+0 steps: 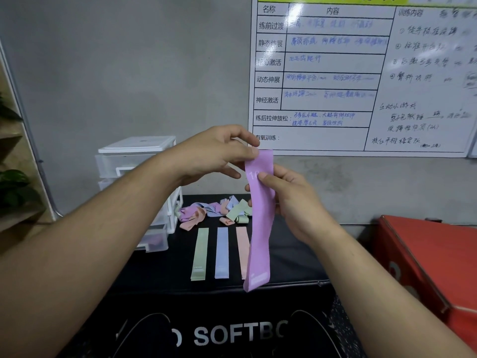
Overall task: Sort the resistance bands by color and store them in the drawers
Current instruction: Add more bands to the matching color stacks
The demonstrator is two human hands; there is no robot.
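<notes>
Pinches the purple resistance band (260,241) at its top end with the left hand (214,153), thumb against forefinger. Grips it just below with the right hand (291,200), thumb on the front. Hangs upright over the black soft box (180,267), partly covering the pink band (242,249) beside the blue band (222,253) and green band (200,254).

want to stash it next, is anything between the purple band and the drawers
Only the person's own left arm crosses in front of the drawers. The left hand and right hand hold the purple band above the black box; the pile of loose bands lies beside the drawers.
</notes>
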